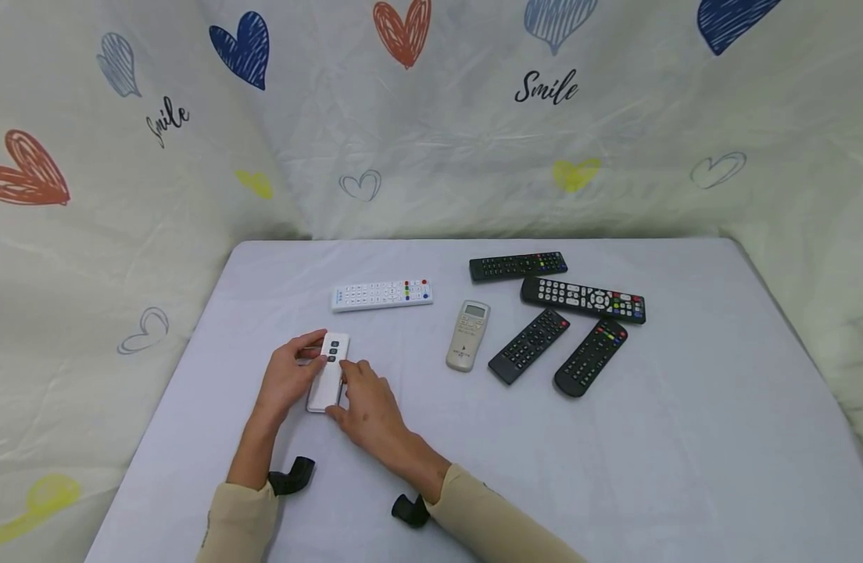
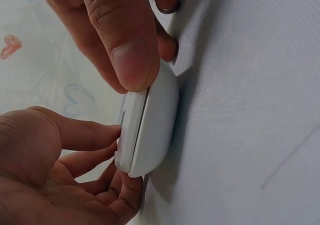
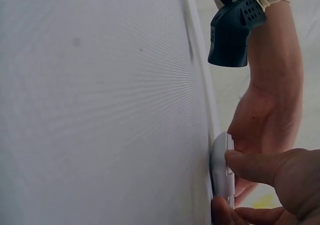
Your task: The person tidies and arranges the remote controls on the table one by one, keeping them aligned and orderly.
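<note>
Beige sleeves (image 1: 502,520) lead to the left hand (image 1: 287,375) and right hand (image 1: 370,408), both pinching the small white remote (image 1: 327,385) between their fingers. Uneven thumb pressure could tip it sideways.

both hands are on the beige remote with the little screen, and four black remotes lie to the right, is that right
Wrong remote: the left hand and right hand are on the nearer white remote, as the head view shows. The beige remote lies untouched; the rest stands.
</note>
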The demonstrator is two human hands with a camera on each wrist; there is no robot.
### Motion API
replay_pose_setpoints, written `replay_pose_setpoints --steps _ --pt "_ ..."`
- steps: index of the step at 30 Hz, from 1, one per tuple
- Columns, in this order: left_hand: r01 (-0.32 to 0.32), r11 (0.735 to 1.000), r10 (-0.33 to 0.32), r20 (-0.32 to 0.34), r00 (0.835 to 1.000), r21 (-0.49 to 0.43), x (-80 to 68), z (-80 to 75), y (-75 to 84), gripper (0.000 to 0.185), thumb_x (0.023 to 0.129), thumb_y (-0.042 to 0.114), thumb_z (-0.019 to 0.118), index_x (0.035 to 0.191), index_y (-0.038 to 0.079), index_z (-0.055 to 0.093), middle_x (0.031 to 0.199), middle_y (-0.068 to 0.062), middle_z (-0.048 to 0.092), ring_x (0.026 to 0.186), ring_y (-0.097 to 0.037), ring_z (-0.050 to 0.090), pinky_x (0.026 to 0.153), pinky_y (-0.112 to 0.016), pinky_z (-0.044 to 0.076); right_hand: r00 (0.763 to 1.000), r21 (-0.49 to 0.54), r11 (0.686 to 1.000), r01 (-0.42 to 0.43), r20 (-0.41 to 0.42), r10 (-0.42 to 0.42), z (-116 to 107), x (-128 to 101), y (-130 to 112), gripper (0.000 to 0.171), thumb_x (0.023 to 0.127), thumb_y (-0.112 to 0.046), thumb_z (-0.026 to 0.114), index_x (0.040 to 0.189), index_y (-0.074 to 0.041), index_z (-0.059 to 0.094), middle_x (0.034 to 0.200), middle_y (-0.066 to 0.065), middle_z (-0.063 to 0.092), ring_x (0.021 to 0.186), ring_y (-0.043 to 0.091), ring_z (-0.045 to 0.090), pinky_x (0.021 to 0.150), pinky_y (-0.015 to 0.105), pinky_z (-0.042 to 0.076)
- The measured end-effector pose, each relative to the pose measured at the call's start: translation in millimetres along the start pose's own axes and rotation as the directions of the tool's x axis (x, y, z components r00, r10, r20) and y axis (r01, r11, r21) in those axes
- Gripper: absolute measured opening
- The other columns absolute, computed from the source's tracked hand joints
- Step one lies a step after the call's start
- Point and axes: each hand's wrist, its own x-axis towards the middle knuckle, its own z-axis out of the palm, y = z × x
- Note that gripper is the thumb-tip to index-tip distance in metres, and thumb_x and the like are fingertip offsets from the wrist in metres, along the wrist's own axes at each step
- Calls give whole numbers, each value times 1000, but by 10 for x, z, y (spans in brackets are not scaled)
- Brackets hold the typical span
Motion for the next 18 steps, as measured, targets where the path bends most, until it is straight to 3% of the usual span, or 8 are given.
replay_pose_setpoints --steps 11,18 --pt "1 1000 -1 5 1000 -6 20 -10 -16 51 100 5 63 150 6 55 147 -20 60 130 -35 58 93 -28 47 1000 1 1000 7 15 -7 -17 20 11 71 87 -24 87 148 -6 55 123 6 65 88 10 58 69 18 46" --pt "1 1000 -1 4 1000 -16 1 -24 -31 51 100 6 63 150 7 55 144 -20 61 130 -34 58 86 -18 46 1000 -23 1000 18 4 -18 10 24 15 71 85 -25 88 146 -7 57 120 5 66 85 9 56 68 18 45"
